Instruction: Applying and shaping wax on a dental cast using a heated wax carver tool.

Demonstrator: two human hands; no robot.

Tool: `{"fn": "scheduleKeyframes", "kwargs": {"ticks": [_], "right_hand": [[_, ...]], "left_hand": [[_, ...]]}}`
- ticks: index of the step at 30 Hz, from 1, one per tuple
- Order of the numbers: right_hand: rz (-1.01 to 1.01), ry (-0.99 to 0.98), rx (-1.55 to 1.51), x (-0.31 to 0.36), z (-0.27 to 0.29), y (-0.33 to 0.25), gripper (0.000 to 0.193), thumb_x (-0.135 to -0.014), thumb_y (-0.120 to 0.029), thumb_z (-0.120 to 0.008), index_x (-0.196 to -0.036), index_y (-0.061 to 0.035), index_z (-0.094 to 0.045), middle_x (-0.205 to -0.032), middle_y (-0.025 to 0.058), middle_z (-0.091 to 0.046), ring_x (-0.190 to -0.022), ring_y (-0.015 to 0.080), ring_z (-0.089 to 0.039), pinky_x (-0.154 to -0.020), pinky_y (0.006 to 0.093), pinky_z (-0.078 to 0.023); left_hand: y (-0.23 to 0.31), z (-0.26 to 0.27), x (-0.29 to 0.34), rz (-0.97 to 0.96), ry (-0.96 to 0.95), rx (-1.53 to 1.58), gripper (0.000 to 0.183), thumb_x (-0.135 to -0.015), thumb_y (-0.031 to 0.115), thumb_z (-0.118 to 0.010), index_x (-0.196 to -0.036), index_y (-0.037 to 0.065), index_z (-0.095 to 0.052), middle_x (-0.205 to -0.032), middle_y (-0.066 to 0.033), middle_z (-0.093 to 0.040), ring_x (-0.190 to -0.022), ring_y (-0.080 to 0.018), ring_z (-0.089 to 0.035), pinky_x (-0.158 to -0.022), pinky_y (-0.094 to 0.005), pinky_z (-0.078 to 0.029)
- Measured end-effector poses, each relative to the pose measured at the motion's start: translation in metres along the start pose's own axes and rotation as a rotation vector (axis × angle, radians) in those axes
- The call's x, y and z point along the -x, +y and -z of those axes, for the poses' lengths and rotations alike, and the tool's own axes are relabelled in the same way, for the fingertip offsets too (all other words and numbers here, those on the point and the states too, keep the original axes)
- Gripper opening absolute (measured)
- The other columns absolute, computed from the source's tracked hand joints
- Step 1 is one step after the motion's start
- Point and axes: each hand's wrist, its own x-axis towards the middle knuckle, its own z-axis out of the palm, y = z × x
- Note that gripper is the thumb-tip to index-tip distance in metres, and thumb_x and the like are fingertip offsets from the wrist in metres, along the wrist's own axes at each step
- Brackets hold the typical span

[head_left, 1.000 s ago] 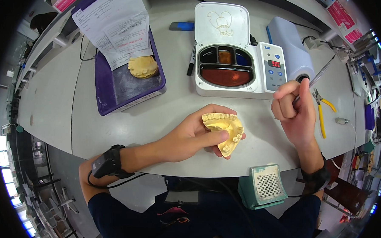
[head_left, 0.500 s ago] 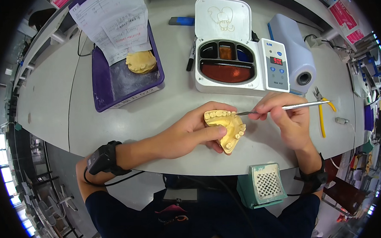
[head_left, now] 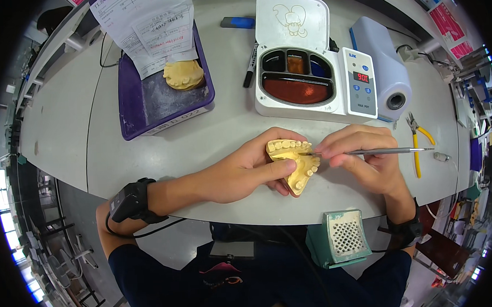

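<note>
A yellow plaster dental model (head_left: 297, 180), with a curved row of teeth facing up, is gripped by my left hand (head_left: 257, 166). The thumb lies across its inner hollow and the other fingers are behind and under it. Pinched in my right hand (head_left: 367, 156) is a slim metal wax carving tool (head_left: 388, 151), lying nearly level. Its thin tip reaches over the model's inner side, just below the front teeth; whether it touches the plaster I cannot tell.
Behind the hands stands an open white wax heater (head_left: 304, 110) with dark and reddish-brown wells. A purple tray (head_left: 129, 112) at left holds papers and another plaster model (head_left: 183, 75). Yellow-handled pliers (head_left: 416, 146) lie at right. A green perforated box (head_left: 346, 239) sits at the table's front edge.
The tool's tip has moved from the edge of the front teeth down and left to the model's inner side. My right hand has shifted slightly left with it.
</note>
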Motion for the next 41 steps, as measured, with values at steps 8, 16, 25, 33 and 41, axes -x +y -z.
{"fn": "scheduleKeyframes", "kwargs": {"ticks": [8, 16, 25, 33, 41], "right_hand": [[0.027, -0.017, 0.089, -0.0020, -0.0019, -0.0018, 0.012, -0.081, -0.001, -0.073, -0.092, 0.0000, -0.073, -0.096, 0.0127, -0.073, -0.088, 0.0252, -0.072, -0.078, 0.0326, -0.057], [0.026, -0.044, 0.082, -0.0014, 0.0000, -0.0059, 0.011, -0.080, -0.001, -0.073, -0.092, -0.0001, -0.073, -0.096, 0.0131, -0.073, -0.088, 0.0259, -0.072, -0.077, 0.0319, -0.057], [0.084, -0.069, 0.160, -0.0010, -0.0010, -0.0025, 0.015, -0.077, 0.001, -0.072, -0.092, -0.0003, -0.071, -0.096, 0.0141, -0.073, -0.087, 0.0284, -0.072, -0.075, 0.0332, -0.058], [0.077, -0.097, 0.141, -0.0006, 0.0010, -0.0027, 0.015, -0.077, 0.000, -0.072, -0.092, -0.0005, -0.071, -0.098, 0.0139, -0.073, -0.089, 0.0289, -0.072, -0.076, 0.0334, -0.058], [0.098, -0.066, 0.155, 0.0004, -0.0009, 0.0018, 0.008, -0.082, -0.005, -0.072, -0.089, -0.0019, -0.072, -0.094, 0.0136, -0.074, -0.080, 0.0240, -0.072, -0.070, 0.0309, -0.057]], "left_hand": [[-0.0002, 0.0011, 0.0001, 0.003, 0.001, 0.007, 0.046, -0.104, 0.020, -0.048, -0.144, 0.006, -0.031, -0.127, -0.0132, -0.055, -0.106, -0.0186, -0.063, -0.085, -0.0310, -0.057], [-0.0020, 0.0003, 0.0010, -0.034, -0.023, -0.022, 0.047, -0.103, 0.020, -0.049, -0.145, 0.006, -0.031, -0.128, -0.0127, -0.054, -0.110, -0.0212, -0.062, -0.088, -0.0335, -0.057], [-0.0022, -0.0022, 0.0010, -0.007, 0.005, 0.048, 0.046, -0.103, 0.016, -0.050, -0.144, 0.004, -0.031, -0.128, -0.0139, -0.054, -0.111, -0.0208, -0.061, -0.088, -0.0336, -0.057], [-0.0031, -0.0050, 0.0023, -0.033, 0.001, 0.011, 0.045, -0.102, 0.012, -0.049, -0.143, 0.004, -0.032, -0.127, -0.0134, -0.054, -0.112, -0.0199, -0.060, -0.090, -0.0338, -0.057], [-0.0054, -0.0055, 0.0006, -0.045, 0.000, -0.008, 0.046, -0.102, 0.013, -0.050, -0.144, 0.006, -0.032, -0.128, -0.0126, -0.053, -0.115, -0.0194, -0.058, -0.090, -0.0347, -0.057]]}}
